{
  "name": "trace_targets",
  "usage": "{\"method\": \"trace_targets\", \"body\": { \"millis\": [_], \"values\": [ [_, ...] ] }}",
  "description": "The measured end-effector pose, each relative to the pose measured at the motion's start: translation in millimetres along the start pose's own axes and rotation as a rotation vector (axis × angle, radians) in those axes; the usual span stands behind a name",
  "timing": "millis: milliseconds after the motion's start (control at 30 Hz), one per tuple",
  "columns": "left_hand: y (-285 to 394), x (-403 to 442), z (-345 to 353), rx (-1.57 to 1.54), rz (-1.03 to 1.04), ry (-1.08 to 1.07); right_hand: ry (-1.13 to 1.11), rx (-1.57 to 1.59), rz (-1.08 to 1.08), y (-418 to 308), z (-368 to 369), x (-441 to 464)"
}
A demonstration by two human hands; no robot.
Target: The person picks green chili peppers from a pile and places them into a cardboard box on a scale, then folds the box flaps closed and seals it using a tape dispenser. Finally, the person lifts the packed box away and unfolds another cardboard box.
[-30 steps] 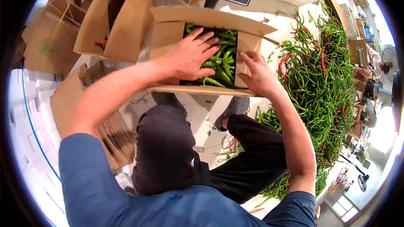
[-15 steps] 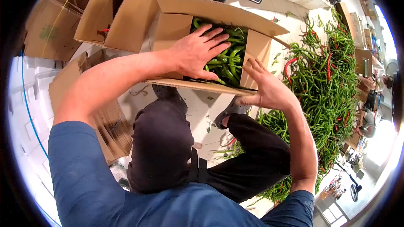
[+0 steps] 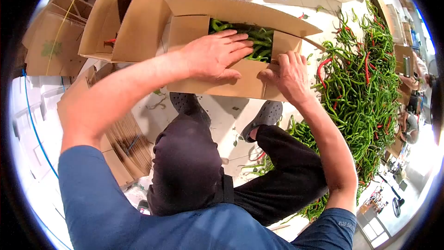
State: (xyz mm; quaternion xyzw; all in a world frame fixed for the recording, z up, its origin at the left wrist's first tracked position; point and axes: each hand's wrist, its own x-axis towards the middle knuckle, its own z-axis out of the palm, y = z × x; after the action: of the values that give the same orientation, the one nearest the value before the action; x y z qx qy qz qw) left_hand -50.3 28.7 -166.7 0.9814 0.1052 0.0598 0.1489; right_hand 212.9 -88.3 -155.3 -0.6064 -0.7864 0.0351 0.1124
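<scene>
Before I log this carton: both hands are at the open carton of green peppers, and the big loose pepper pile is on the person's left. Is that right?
Not quite: the big loose pepper pile is on the person's right, as the head view shows. The left hand and right hand are both at the open carton of green peppers.
</scene>
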Motion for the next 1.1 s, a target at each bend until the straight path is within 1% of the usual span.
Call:
{"method": "trace_targets", "body": {
  "millis": [100, 133, 167, 200, 233, 267, 300, 367, 400, 433, 500, 533, 600, 633, 667, 700, 733, 767, 800, 900, 933, 1033, 1067, 1100],
  "values": [
    [6.9, -3.0, 11.7, 0.054, -0.035, 0.124, -0.043, -0.039, 0.005, -6.8, -6.8, -1.4],
    [10.0, -0.4, 15.7, 0.084, -0.064, 0.159, 0.048, -0.016, -0.019, -7.7, -3.6, -3.7],
    [13.8, 2.6, 17.4, 0.115, -0.097, 0.197, -0.109, -0.021, 0.090, -12.4, -9.7, -6.3],
    [22.4, 4.4, 18.4, 0.159, -0.155, 0.226, 0.021, -0.072, 0.022, -20.2, -17.7, -2.1],
    [28.3, 7.2, 19.2, 0.131, -0.230, 0.212, 0.152, -0.119, -0.049, -27.1, -25.4, 4.4],
    [30.3, 5.3, 18.2, 0.128, -0.234, 0.246, 0.063, -0.161, -0.082, -32.5, -42.1, 12.4],
    [34.4, 2.6, 18.3, 0.116, -0.235, 0.274, 0.115, -0.213, -0.076, -39.2, -51.3, 25.8],
    [36.1, 1.0, 15.6, 0.075, -0.229, 0.286, 0.127, -0.177, 0.033, -41.6, -65.6, 49.2],
    [31.3, 2.9, 11.0, 0.069, -0.219, 0.299, 0.137, -0.153, 0.041, -29.5, -58.5, 52.4],
    [32.0, 4.3, 9.1, 0.043, -0.229, 0.294, 0.111, -0.100, 0.079, -19.5, -51.6, 53.1],
    [35.2, 5.1, 6.8, -0.015, -0.262, 0.292, -0.114, -0.087, 0.153, -22.1, -68.9, 58.5],
    [40.0, 0.0, 8.8, -0.017, -0.239, 0.296, -0.152, -0.069, 0.161, -26.5, -71.5, 58.5],
    [41.6, -7.2, 16.6, 0.260, 0.014, 0.333, -0.227, -0.034, 0.188, -36.0, -76.3, 53.8],
    [38.0, -7.6, 17.8, 0.406, 0.148, 0.348, -0.259, -0.005, 0.145, -34.2, -78.2, 52.1],
    [38.8, -7.5, 17.5, 0.471, 0.186, 0.374, -0.297, 0.028, 0.108, -29.9, -75.6, 43.1],
    [41.8, -6.8, 16.2, 0.452, 0.116, 0.362, -0.340, 0.060, 0.071, -25.8, -68.2, 30.2],
    [45.0, -4.5, 13.4, 0.434, 0.045, 0.351, -0.333, -0.050, 0.003, -20.6, -42.2, 6.4],
    [47.0, -1.8, 10.1, 0.415, -0.026, 0.342, -0.383, -0.082, 0.014, -26.5, -37.5, -6.7],
    [49.2, -3.0, 6.1, 0.232, -0.168, 0.376, -0.373, -0.083, 0.022, -25.1, -33.4, -9.4],
    [51.9, 1.5, 14.7, 0.194, -0.611, 0.198, -0.389, -0.105, 0.053, -23.4, -22.4, -10.6],
    [52.0, 4.0, 13.8, 0.278, -0.639, 0.125, -0.359, -0.092, 0.044, -23.3, -22.1, -12.4],
    [37.1, -5.2, 16.5, 0.137, -0.498, 0.069, -0.284, -0.086, 0.031, -18.6, -12.0, -15.3],
    [37.1, -4.1, 11.1, 0.141, -0.511, -0.026, -0.149, -0.014, -0.002, -17.0, -8.1, -17.1],
    [36.5, -2.4, 7.2, 0.158, -0.507, -0.025, -0.104, -0.013, 0.098, -12.5, -2.3, -13.3]
  ]
}}
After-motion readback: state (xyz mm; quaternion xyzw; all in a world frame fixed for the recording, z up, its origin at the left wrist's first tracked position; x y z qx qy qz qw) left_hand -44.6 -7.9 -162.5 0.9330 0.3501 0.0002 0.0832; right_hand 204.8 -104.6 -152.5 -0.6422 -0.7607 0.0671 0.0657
